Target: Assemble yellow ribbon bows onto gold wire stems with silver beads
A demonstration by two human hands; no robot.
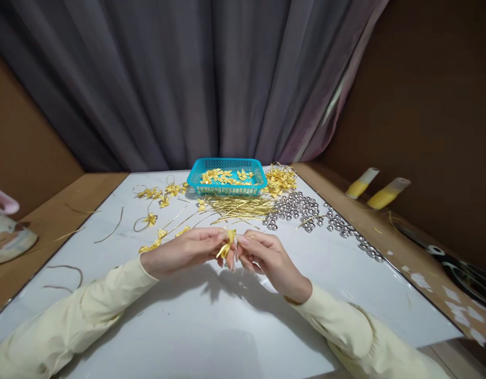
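A small gold ribbon bow (227, 244) is held above the white worktop (211, 326), between both hands and near the middle of the view. The left hand (183, 250) is closed around the bow from the left, with the fingertips pinching its lower part. The right hand (262, 257) is brought against the bow from the right, with the fingertips pressed together on it. Both forearms are covered by pale yellow sleeves.

Behind the hands, a bundle of thin gold wire strips (239, 206) is laid across the worktop. A turquoise plastic mesh basket (226, 178) containing finished gold bows is placed just beyond the strips. Loose gold bows (160, 196) are scattered to the left of the basket. A cluster of silver round beads (298, 206) is spread to the right, well apart from the hands
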